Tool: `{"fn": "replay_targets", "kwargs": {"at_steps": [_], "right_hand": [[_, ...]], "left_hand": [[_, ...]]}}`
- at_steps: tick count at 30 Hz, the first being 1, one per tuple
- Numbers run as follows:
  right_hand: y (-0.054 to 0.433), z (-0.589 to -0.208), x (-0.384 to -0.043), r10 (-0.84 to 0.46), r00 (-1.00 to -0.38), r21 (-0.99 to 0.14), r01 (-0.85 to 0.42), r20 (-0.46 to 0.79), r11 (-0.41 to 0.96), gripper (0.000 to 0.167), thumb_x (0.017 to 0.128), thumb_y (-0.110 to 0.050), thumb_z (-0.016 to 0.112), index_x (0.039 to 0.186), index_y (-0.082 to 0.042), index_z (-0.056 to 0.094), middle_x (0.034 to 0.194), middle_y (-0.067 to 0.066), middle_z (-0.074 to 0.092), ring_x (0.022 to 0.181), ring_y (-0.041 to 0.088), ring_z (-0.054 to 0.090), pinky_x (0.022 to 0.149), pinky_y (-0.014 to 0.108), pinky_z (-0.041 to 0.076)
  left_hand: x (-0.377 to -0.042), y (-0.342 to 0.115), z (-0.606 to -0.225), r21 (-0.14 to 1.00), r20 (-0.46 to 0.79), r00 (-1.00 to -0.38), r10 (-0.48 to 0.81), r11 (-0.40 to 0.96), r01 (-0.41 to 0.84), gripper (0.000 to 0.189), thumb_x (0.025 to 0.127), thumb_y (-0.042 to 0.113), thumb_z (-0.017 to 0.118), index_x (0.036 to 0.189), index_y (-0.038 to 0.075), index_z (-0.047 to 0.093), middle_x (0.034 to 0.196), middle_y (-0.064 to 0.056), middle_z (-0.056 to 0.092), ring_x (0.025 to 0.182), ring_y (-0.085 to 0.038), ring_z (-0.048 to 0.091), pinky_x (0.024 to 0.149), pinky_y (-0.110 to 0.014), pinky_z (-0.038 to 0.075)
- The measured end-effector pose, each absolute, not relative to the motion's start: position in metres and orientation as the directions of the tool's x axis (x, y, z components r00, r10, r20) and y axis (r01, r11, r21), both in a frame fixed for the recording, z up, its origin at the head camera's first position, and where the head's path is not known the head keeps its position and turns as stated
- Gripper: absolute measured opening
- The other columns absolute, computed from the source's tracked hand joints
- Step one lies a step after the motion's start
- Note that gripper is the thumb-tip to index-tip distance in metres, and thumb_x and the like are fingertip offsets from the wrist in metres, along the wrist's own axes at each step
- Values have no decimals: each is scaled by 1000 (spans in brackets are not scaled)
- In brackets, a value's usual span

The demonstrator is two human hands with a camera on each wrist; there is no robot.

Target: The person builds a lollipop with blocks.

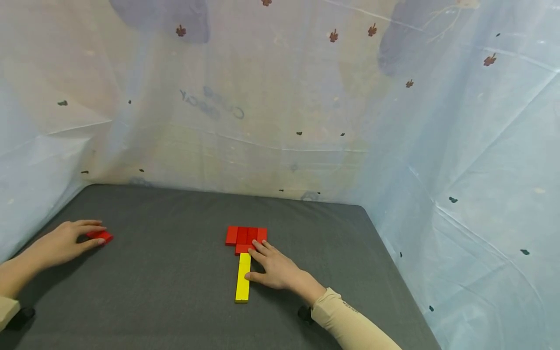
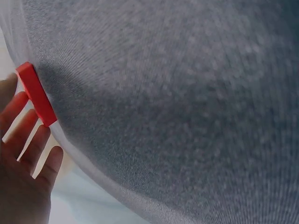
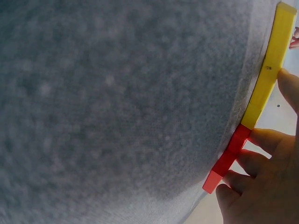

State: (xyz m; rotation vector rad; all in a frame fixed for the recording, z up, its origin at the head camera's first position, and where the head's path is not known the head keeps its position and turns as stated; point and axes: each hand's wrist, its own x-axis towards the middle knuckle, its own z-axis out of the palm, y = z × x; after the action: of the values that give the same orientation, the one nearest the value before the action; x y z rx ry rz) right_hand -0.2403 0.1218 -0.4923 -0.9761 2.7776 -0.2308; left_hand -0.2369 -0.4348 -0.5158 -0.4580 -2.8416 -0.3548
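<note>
At the left of the head view my left hand [image 1: 63, 245] pinches a red block [image 1: 101, 236], thumb at the near side and fingers at the far side. That red block [image 2: 36, 94] also shows along the fingertips in the left wrist view. My right hand [image 1: 277, 269] lies spread over a flat layout near the middle. Its fingertips rest at the red blocks [image 1: 242, 235], several set side by side with another across below them. The thumb touches a long yellow block [image 1: 242, 282], which runs from the red ones toward me.
A dark grey cloth-covered table [image 1: 166, 282] lies beneath everything. Pale printed sheeting [image 1: 245, 121] hangs along its far edge and both sides. Beige sleeves [image 1: 350, 321] and dark wrist cameras show at the wrists.
</note>
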Motion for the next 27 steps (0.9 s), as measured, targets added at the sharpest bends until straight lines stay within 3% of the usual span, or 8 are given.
{"fn": "replay_targets", "kwargs": {"at_steps": [6, 15, 27], "right_hand": [[122, -491, -241, -635, -763, -206, -607, -119, 768, 78, 101, -59, 60, 163, -19, 36, 172, 1, 23, 159, 26, 18, 124, 46, 29], [122, -492, -241, -630, -764, -218, -598, -135, 772, 78, 101, -60, 59, 164, -20, 36, 172, 0, 23, 159, 27, 19, 124, 47, 29], [122, -492, -241, -628, -767, -211, -597, -130, 774, 78, 100, -60, 59, 164, -21, 36, 172, 0, 22, 159, 26, 19, 124, 46, 29]], "left_hand": [[-234, -439, -516, 196, 237, -932, 274, 926, 322, 38, 86, -3, 75, 122, -10, 69, 124, -42, 58, 109, -62, 55, 85, -72, 46], [-229, -432, -512, 212, 209, -951, 229, 939, 272, 34, 83, -3, 78, 115, -11, 71, 112, -39, 62, 101, -60, 60, 81, -70, 49], [-236, -420, -514, 248, 337, -910, 242, 909, 334, 33, 84, -1, 81, 115, -7, 72, 109, -30, 67, 98, -52, 64, 77, -67, 51]]}}
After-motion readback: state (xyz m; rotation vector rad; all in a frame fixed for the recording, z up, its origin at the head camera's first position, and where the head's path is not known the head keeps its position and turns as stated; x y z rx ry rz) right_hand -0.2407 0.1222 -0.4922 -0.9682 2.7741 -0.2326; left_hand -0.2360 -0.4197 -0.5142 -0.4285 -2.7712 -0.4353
